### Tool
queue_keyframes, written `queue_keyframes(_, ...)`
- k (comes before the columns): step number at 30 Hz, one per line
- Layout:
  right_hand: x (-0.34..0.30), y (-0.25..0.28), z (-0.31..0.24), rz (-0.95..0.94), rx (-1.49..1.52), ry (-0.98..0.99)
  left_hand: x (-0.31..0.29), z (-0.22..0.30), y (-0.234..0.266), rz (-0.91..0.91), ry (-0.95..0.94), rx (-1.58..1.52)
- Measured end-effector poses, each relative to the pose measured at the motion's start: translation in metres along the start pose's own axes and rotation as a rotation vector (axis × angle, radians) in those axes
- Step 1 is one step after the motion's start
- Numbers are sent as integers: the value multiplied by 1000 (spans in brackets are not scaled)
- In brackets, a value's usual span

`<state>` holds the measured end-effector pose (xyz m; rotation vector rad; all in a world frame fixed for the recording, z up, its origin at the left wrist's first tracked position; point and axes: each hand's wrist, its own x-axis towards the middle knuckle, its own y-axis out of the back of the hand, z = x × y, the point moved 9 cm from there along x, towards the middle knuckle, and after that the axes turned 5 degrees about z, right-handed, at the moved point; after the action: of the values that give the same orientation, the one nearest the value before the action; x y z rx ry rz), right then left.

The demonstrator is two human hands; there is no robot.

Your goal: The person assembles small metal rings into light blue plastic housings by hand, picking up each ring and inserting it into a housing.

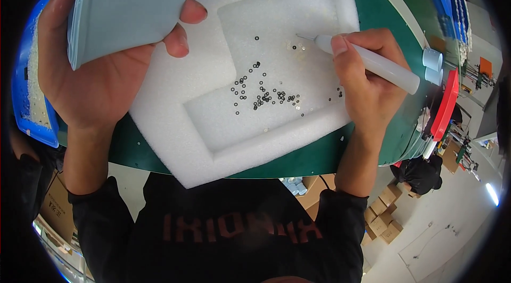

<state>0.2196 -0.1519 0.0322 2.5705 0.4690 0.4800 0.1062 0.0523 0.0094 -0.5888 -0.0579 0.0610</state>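
Note:
My left hand (98, 89) is wrapped round a light blue plastic cup-shaped piece (130, 11), held tilted above the left of the foam. A white pen-shaped tool (391, 72) with a thin metal tip is gripped in my right hand (367, 83). Its tip hovers over or touches the recess of a white foam tray (170, 147); which, I cannot tell. Many small black rings (263, 98) lie scattered in that recess, thickest near its lower middle. One black ring (294, 47) sits close to the tool's tip, beside a few pale specks.
The tray rests on a green table (143, 152). At the left edge stands a blue bin (40, 118) with pale granules. Two light blue cups (433, 59) and a red tray (446, 105) are at the right. Cardboard boxes (380, 219) are stacked on the floor. Another person (420, 174) sits beyond.

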Motion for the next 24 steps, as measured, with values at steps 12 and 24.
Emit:
queue_keyframes(12, -5, 4, -4, -52, 17, 29, -10, -7, 5, 322, 172, 46)
queue_keyframes(24, -22, -23, -19, -288, 95, 221, -5, -12, 11, 232, 71, 31)
